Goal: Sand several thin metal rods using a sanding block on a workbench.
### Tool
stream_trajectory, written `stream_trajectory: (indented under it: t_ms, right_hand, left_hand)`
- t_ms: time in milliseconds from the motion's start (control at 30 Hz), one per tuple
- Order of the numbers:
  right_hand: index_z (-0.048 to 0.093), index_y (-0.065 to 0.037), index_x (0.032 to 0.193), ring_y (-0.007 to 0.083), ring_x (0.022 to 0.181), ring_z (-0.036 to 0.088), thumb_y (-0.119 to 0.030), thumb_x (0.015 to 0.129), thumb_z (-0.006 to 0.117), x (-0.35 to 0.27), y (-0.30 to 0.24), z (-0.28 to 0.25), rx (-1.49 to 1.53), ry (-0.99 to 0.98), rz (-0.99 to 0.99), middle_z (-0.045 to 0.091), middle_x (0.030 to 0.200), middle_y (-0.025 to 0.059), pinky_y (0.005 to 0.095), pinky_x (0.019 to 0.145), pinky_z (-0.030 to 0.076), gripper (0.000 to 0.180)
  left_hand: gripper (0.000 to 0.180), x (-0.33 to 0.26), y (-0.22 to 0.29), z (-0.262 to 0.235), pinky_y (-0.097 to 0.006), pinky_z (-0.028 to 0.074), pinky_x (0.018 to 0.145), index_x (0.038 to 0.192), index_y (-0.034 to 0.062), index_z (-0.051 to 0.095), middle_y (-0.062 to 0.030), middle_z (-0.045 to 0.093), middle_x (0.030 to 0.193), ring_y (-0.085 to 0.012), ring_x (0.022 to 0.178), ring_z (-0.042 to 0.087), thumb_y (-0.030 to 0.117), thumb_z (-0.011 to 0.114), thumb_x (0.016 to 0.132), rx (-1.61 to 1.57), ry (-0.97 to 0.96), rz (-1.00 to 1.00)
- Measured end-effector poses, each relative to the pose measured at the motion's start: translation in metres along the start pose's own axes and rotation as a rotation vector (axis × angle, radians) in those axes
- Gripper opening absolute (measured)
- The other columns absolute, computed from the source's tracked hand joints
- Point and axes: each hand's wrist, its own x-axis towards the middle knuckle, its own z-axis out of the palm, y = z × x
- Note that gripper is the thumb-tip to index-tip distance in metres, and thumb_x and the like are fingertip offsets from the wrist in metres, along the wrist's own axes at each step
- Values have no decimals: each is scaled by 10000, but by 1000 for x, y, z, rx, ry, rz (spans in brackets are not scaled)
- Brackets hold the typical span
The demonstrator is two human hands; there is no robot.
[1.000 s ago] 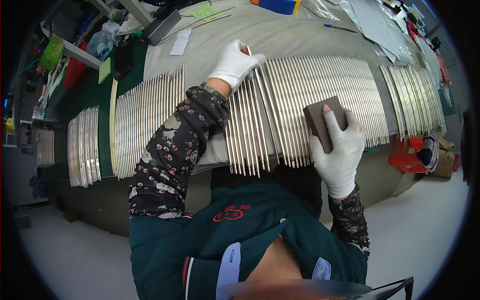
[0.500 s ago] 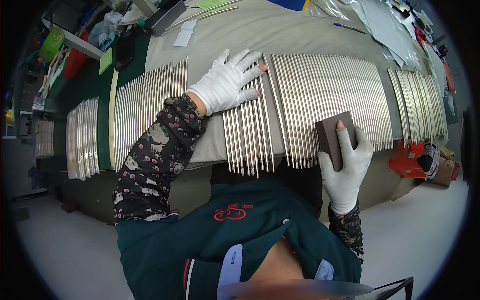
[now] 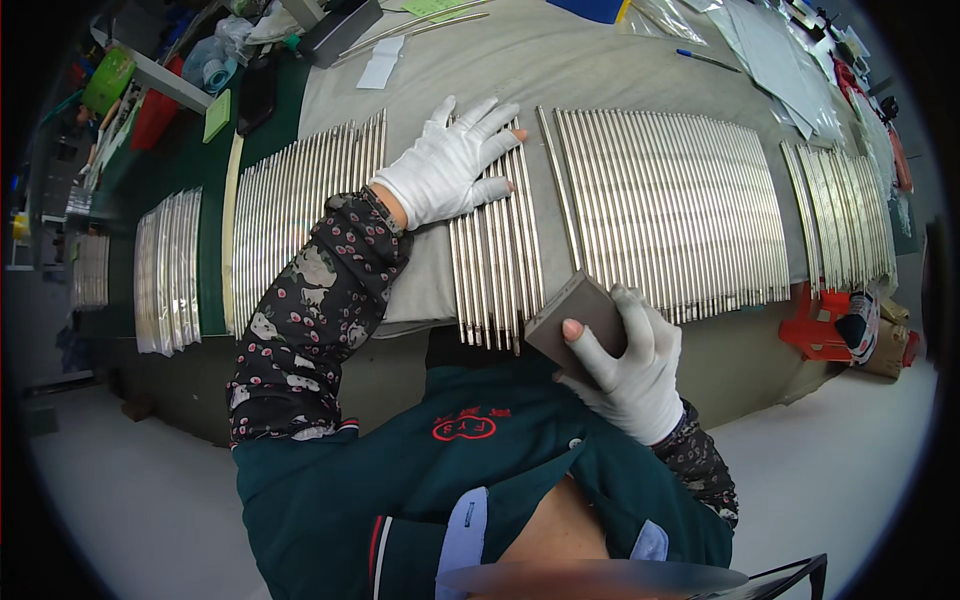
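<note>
My left hand (image 3: 447, 165), in a white glove with bare tips on some fingers, lies flat and spread over the far ends of a small group of slim silvery metal rods (image 3: 492, 270). Those rods lie side by side on a grey cloth. In my right hand (image 3: 635, 370), also white-gloved, is a dark grey-brown rectangular block (image 3: 590, 320), gripped between thumb and fingers. The block is tilted at the table's near edge, just right of the small group's near ends. It overlaps the near left corner of a wider row of rods (image 3: 670, 210) in view.
More rods (image 3: 300, 200) lie in a row left of my left arm. Plastic-wrapped bundles (image 3: 168, 275) sit on the green surface farther left. Another rod group (image 3: 845, 215) is at the right. A blue pen (image 3: 708, 61) and a white paper slip (image 3: 381, 63) lie beyond.
My right hand has carried the block left and toward me, off the wider row, and turned it. My left hand remains spread on the small group, with only a slight shift.
</note>
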Motion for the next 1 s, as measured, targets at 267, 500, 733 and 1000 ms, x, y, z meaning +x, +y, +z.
stream_trajectory:
  t_ms: [267,500,733,1000]
  right_hand:
    - [451,-272,1330,331,1083,491,-345,507,855,17,1,20,-105,92,102,421,1260,195,400,785,404,919]
    - [431,-277,1347,341,1054,506,-353,466,866,9,-7,15,-21,108,91,396,1244,200,415,757,418,985]
    - [438,-286,1344,341,1015,510,-365,453,871,19,-16,33,-62,182,113,390,1247,205,420,764,438,994]
    - [393,-215,1396,380,1126,402,-233,586,821,1,8,12,-124,233,350,362,1309,250,475,932,349,916]
  left_hand:
    - [617,6,2,1,-567,200,1100,1384,84,372,-142,295,1485,-328,1381,259,466,472,910,1,17,-5]
    - [624,17,11,4,-559,225,1088,1367,65,398,-147,319,1469,-326,1373,275,484,464,910,15,40,-1]
    - [636,20,13,3,-557,227,1089,1363,54,402,-145,325,1464,-327,1368,281,495,462,909,15,50,-6]
    - [676,29,20,7,-550,218,1096,1389,33,374,-151,316,1471,-316,1371,283,510,439,914,16,74,-20]
